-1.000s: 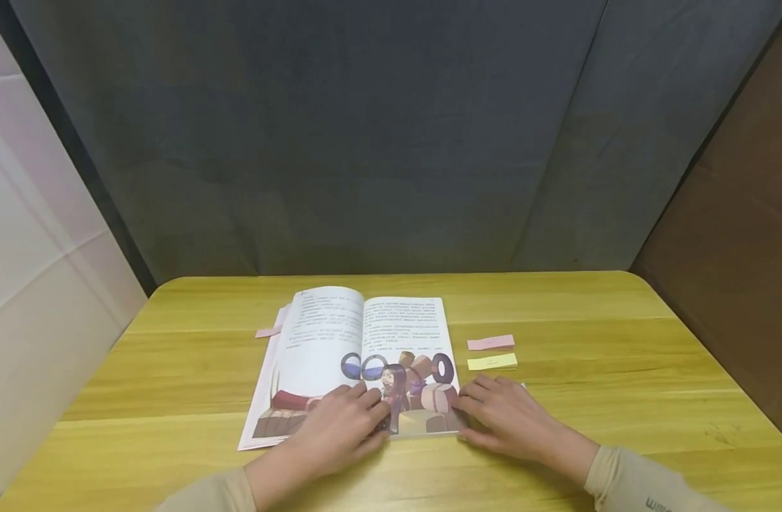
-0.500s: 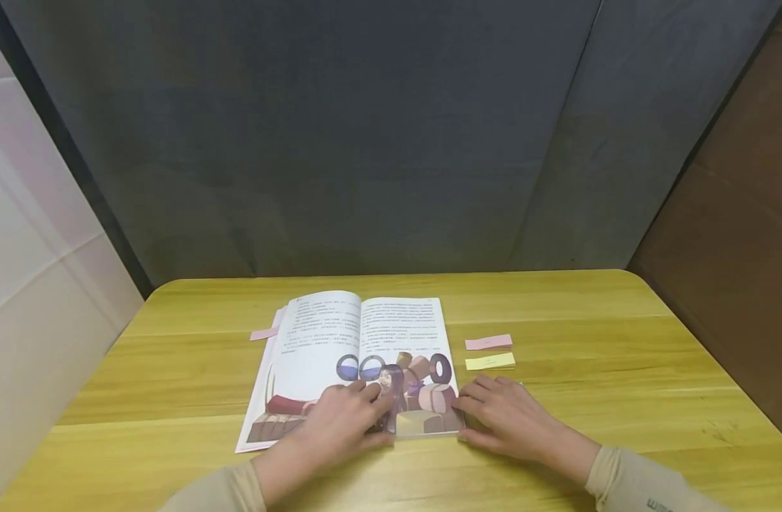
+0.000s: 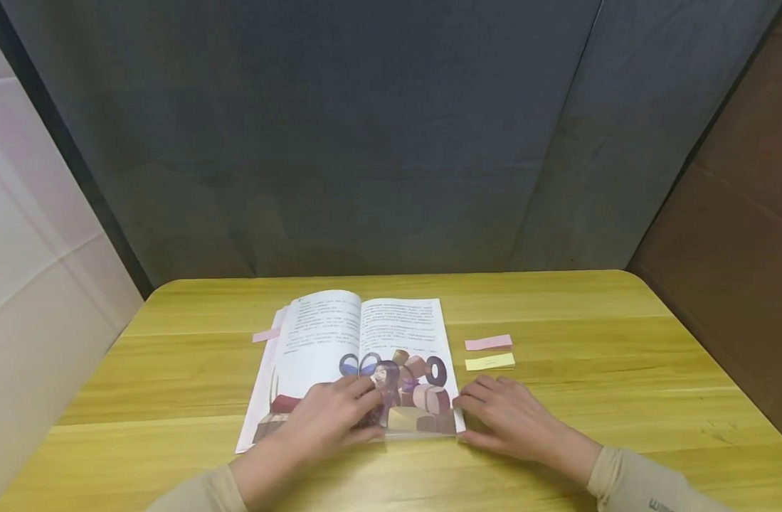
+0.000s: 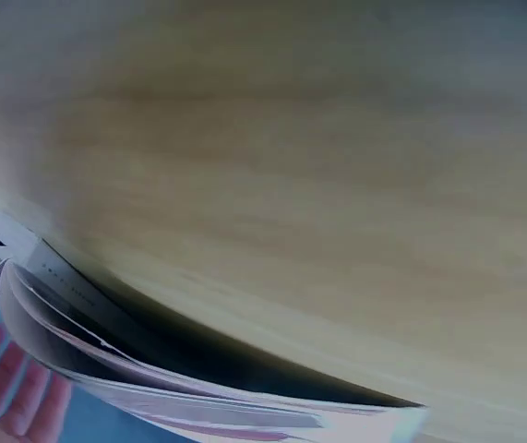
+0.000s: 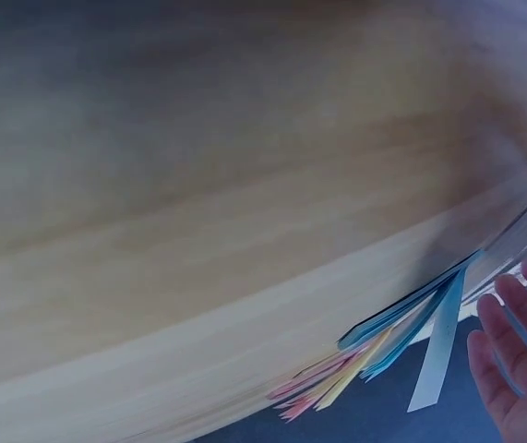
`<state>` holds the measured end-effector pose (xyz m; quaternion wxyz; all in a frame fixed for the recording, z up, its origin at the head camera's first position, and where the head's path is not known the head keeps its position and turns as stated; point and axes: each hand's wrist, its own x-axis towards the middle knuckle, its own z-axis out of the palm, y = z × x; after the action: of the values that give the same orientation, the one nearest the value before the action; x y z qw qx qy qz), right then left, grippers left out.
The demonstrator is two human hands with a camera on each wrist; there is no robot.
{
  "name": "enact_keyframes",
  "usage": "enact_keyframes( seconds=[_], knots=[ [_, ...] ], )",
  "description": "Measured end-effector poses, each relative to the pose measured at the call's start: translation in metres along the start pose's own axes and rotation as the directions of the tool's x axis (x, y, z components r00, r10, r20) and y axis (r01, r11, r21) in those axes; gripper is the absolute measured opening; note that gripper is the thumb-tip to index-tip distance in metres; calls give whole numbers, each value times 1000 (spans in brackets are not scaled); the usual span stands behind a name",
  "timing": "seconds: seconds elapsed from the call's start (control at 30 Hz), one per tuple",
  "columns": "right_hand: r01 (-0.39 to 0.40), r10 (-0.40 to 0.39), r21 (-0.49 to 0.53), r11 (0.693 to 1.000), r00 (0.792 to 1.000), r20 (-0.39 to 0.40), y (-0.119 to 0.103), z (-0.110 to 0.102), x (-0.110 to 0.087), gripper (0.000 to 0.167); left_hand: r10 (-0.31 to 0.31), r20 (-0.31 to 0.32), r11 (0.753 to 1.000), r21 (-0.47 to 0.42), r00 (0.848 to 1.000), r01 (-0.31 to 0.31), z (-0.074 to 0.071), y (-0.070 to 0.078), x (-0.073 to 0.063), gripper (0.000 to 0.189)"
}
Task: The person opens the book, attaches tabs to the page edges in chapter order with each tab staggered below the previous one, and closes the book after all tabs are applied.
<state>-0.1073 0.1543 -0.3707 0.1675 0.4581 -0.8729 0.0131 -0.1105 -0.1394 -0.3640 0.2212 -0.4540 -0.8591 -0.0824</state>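
Grey backdrop (image 3: 391,142) across the upper frame; yellow wood table (image 3: 621,370) below. Lying just left of lower centre: open book (image 3: 349,352).

Change over the last half second: left hand (image 3: 333,416) shifted slightly toward the left of the frame; right leaf (image 3: 406,331) drawn the same way, illustration nearer the spine (image 3: 360,331), pale strip (image 3: 451,380) now exposed along the right edge. Right hand (image 3: 506,412) practically unmoved. Reads as upper leaf bowing or sliding over the pages beneath; judged an early stage of handling the leaf, same spread still uppermost.

Left hand: relaxed, fingers gently bent, laid across the lower pages near the spine, not clasped round anything visible. Right hand: loose, thumb apart from fingers, tips at the book's lower right corner; any pinch on the page edge, cannot tell.

Orientation: page tops toward the upper frame, print upright to the person. Spine running up and down the frame; spread longest left to right. Left half raised in a curve.

Nearby: pink marker (image 3: 266,335) jutting from the left edge; pink tabs (image 3: 489,343) and yellow tabs (image 3: 489,363) right of the book, above the right hand; blue tabs (image 5: 414,329) beside that hand in the right wrist view.
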Motion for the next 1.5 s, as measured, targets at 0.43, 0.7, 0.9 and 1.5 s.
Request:
enact_keyframes(
  seconds=[0.43,0.7,0.9,1.5],
  knots=[
    [-8,7,20,1000,999,34,0,0,1,41,182,-223,978,142,958,-153,-13,-1,-8,45],
    [-11,10,24,1000,999,41,0,1,1,39,148,-311,988,86,939,-127,-21,-4,-10,47],
    [-3,2,23,1000,999,36,0,1,1,37,90,-301,988,149,949,-46,-22,-7,-17,51],
    [-49,43,81,995,996,83,-1,-4,6,28,-172,63,957,249,983,151,-22,-17,-41,54]
  ],
)
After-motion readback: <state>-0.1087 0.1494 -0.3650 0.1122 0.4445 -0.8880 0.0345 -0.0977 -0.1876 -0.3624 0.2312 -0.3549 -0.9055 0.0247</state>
